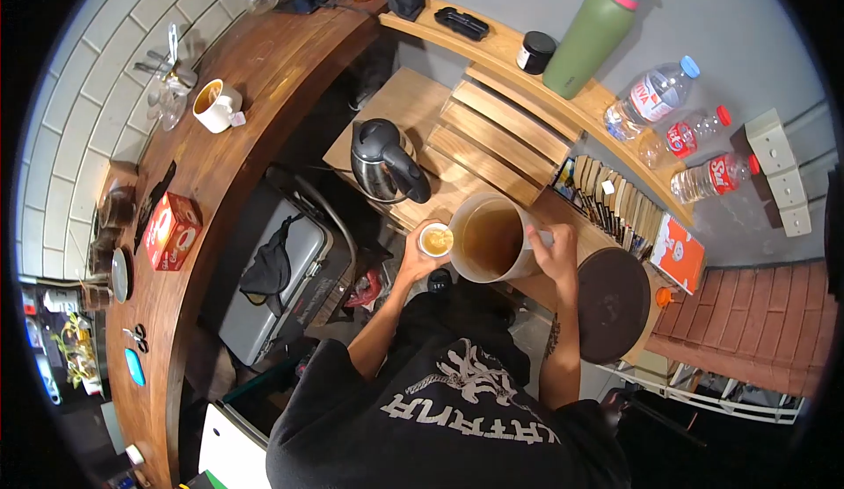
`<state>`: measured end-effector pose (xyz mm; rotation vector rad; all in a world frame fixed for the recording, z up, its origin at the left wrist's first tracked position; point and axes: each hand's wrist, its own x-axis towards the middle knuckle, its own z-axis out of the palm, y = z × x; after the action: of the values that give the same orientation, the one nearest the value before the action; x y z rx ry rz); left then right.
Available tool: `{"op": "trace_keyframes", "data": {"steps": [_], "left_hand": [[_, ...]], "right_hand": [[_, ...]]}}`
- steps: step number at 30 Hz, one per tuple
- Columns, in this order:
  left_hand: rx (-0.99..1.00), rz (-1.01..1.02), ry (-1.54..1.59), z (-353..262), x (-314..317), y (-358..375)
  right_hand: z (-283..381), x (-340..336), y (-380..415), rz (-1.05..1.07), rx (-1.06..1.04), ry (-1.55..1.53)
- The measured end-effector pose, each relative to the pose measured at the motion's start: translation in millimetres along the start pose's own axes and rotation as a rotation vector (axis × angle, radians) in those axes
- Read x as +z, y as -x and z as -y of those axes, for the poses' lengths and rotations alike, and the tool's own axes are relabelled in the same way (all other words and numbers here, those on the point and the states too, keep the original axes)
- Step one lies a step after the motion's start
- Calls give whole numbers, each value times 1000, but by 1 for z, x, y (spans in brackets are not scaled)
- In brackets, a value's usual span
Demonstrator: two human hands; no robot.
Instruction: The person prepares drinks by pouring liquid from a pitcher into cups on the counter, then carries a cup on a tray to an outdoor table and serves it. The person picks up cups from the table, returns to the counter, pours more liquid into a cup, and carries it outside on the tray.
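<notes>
My left hand [420, 256] is wrapped round a small white cup [437, 240] that has foamy yellowish liquid in it. Beside it, my right hand [554, 256] grips the handle of a large translucent pitcher [491, 237] holding brown liquid. The pitcher leans toward the cup, and its rim is right by the cup's edge. Just beyond the cup, a black and steel electric kettle [383, 162] stands on the slatted wooden table [479, 137].
The curved wooden counter [255, 93] on the left holds a white mug [216, 106] and a red box [172, 232]. Bottles, including a green flask [593, 36], line the wall shelf. A round dark seat [614, 305] is at the right. A grey case [272, 287] lies below the counter.
</notes>
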<state>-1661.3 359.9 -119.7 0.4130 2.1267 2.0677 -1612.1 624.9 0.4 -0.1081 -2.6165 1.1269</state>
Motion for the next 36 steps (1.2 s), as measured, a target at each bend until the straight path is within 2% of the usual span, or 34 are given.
{"op": "trace_keyframes", "data": {"steps": [4, 5, 6, 8, 9, 10, 12, 15, 18, 20, 22, 24, 28, 31, 33, 34, 36], "left_hand": [[7, 115, 81, -9, 6, -13], [5, 139, 103, -12, 8, -16], [1, 163, 125, -17, 11, -20], [40, 191, 127, -35, 17, -29], [78, 196, 129, -46, 20, -33], [79, 215, 129, -55, 22, -37], [159, 217, -33, -74, 23, -44], [165, 205, -23, -79, 22, -48], [224, 223, -71, -84, 19, -52], [144, 260, -21, -99, 19, -51], [152, 272, 4, -104, 20, -51], [164, 266, -97, -107, 22, -51], [186, 283, -83, -132, 30, -52], [218, 331, -101, -143, 38, -54], [210, 367, -100, -148, 44, -54], [201, 388, -98, -150, 47, -55], [199, 439, -91, -160, 58, -54]], "right_hand": [[-28, -20, 9, -88, 50, -32], [-32, -24, 16, -157, 100, -160], [-41, -25, 22, -173, 112, -158], [-66, -24, 35, -336, 138, -112], [-48, -39, 33, -164, 219, -226], [-51, -37, 39, -180, 229, -225], [-56, -32, 45, -373, 230, -185], [-55, -40, 50, -380, 302, -265], [-118, -26, 71, -497, 277, -313], [-147, -22, 84, -586, 296, -350], [-143, -29, 88, -647, 325, -371], [-132, -45, 98, -462, 419, -516], [-117, -46, 109, -548, 464, -548], [-119, -44, 112, -591, 592, -588], [-108, -44, 105, -654, 367, -468], [-107, -45, 104, -675, 376, -466], [-105, -50, 103, -580, 332, -531]]}}
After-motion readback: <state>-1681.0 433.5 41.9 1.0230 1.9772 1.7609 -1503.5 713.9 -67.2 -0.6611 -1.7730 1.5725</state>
